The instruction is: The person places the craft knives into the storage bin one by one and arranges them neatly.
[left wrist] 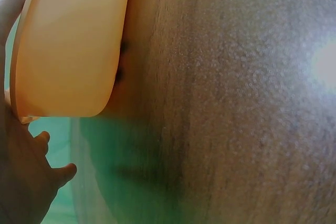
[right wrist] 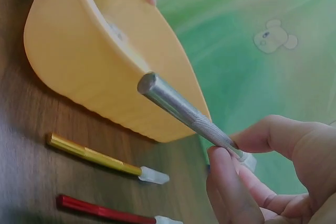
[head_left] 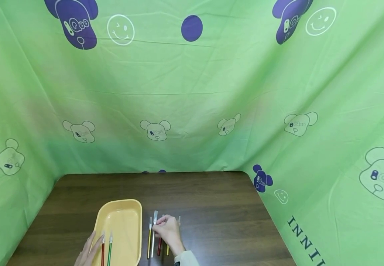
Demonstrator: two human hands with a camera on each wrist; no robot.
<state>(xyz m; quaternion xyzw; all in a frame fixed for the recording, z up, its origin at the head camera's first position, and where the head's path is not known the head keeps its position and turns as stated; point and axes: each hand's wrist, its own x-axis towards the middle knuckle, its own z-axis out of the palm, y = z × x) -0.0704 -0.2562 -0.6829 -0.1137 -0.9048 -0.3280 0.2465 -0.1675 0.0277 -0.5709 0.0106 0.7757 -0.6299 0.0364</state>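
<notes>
My right hand (head_left: 163,223) pinches a silver pen (head_left: 153,229) between thumb and fingers just right of the yellow tray (head_left: 125,207). In the right wrist view the silver pen (right wrist: 178,108) is lifted off the table and slants toward the tray (right wrist: 79,61), with the right hand (right wrist: 231,148) gripping its capped end. A gold pen (right wrist: 94,156) and a red pen (right wrist: 105,211) lie on the wood below it. My left hand (head_left: 92,245) rests with straight fingers on the tray's left rim. A red pen (head_left: 103,252) and a green pen (head_left: 109,251) lie inside the tray.
The dark wooden table (head_left: 218,214) is bordered at the back and sides by a green cloth (head_left: 192,111) printed with bears. Two more pens (head_left: 167,251) lie partly hidden under my right hand. The left wrist view shows the tray's underside (left wrist: 68,45) and bare wood.
</notes>
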